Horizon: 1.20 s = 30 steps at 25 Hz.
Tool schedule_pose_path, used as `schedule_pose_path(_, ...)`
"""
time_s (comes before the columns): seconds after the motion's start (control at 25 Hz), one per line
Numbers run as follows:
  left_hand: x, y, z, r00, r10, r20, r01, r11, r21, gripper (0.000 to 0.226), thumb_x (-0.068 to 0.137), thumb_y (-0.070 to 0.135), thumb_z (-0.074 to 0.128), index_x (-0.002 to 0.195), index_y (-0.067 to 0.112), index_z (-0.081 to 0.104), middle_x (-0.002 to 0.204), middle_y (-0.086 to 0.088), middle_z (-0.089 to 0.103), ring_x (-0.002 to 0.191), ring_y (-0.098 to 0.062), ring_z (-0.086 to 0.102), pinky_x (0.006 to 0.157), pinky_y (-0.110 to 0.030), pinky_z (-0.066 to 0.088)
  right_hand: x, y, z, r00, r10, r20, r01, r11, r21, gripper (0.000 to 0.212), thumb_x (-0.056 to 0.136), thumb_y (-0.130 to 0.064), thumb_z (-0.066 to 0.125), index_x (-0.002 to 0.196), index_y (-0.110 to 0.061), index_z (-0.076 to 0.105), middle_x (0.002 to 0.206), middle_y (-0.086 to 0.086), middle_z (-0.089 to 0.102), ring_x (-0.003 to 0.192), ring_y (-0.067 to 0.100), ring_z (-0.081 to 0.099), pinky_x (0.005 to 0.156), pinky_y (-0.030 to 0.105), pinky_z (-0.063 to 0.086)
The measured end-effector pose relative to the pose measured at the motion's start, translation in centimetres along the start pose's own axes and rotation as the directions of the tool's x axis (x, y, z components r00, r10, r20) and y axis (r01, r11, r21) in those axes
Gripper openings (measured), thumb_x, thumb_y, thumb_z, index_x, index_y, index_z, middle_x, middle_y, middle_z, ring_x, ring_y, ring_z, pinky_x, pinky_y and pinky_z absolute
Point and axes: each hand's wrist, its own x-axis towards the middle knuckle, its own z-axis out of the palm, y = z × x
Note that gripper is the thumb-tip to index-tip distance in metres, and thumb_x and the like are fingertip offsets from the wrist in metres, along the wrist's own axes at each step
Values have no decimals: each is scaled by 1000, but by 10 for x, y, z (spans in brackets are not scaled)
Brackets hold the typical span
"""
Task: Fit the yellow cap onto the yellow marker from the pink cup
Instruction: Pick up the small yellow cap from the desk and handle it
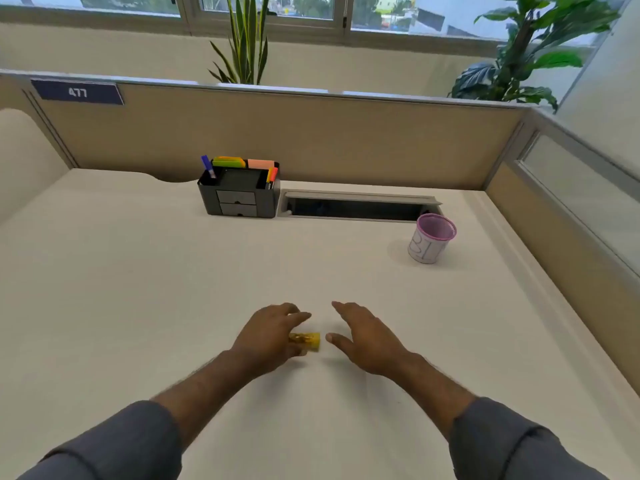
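Note:
A short yellow marker (pixel 306 340) lies low over the white desk, near the front middle. My left hand (pixel 268 336) covers its left part, with fingers curled around it. Only the marker's right end, a yellow block shape, shows past my fingers; I cannot tell whether that end is the cap. My right hand (pixel 363 337) hovers just right of the marker with fingers spread and nothing in it, its thumb a small gap from the yellow end. The pink cup (pixel 432 242) stands upright at the back right, with a white label; no contents show.
A black desk organiser (pixel 239 194) with coloured pens and sticky notes stands at the back middle. Beside it to the right is an open cable slot (pixel 356 209). Beige partition walls (pixel 311 133) close the desk at the back and right.

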Motion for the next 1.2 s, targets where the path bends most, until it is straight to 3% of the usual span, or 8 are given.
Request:
schedule_pose_path(0.16,0,7,17,999,-38,-17,38,999,16,54,80,40,69,131,27,56,124,3,61,109,-21,56,90,-31,40,-2,-2,12,997,34,73,-41,994,104,58,91,-41,60,143,-20,42,136,-1,53,109,8,51,95,22,41)
schedule_pose_path(0.28,2,6,24,996,-65,-66,65,998,-5,43,78,36,71,120,26,64,114,3,65,102,-21,58,85,-32,41,2,-4,17,997,45,65,-54,987,151,55,89,-38,63,138,-21,47,126,-1,57,91,3,46,86,18,37)
schedule_pose_path(0.44,3,6,25,988,-72,-135,65,996,-53,26,81,28,68,108,25,70,104,2,69,94,-22,61,78,-31,41,6,-6,18,996,59,61,-70,979,190,53,87,-35,66,136,-21,50,119,-2,59,85,6,48,83,18,39)
schedule_pose_path(0.6,3,12,20,951,-143,-274,71,964,-256,24,83,24,71,107,21,70,99,2,71,87,-18,62,76,-27,45,10,-12,11,995,94,27,-98,948,302,50,83,-34,71,129,-24,55,107,-7,60,73,4,53,75,19,44)
schedule_pose_path(0.8,3,25,10,934,-236,-267,89,880,-467,22,85,33,71,105,26,66,98,11,70,87,-9,62,77,-26,52,17,-24,-8,997,62,-51,-38,925,379,38,81,-33,74,115,-21,64,91,-4,67,65,4,54,65,22,47)
schedule_pose_path(1.0,3,30,7,924,-247,-292,73,864,-498,23,85,27,72,107,26,67,99,11,71,87,-8,63,79,-28,54,20,-32,-19,991,39,-128,2,952,306,27,81,-31,72,105,-19,67,81,-9,62,66,4,53,62,18,42)
schedule_pose_path(1.2,2,37,5,910,-218,-354,5,857,-515,19,87,19,69,106,25,70,97,9,72,85,-7,63,76,-25,53,21,-41,-24,993,28,-117,6,960,279,13,83,-26,68,89,-14,69,77,-2,66,67,9,55,63,30,50)
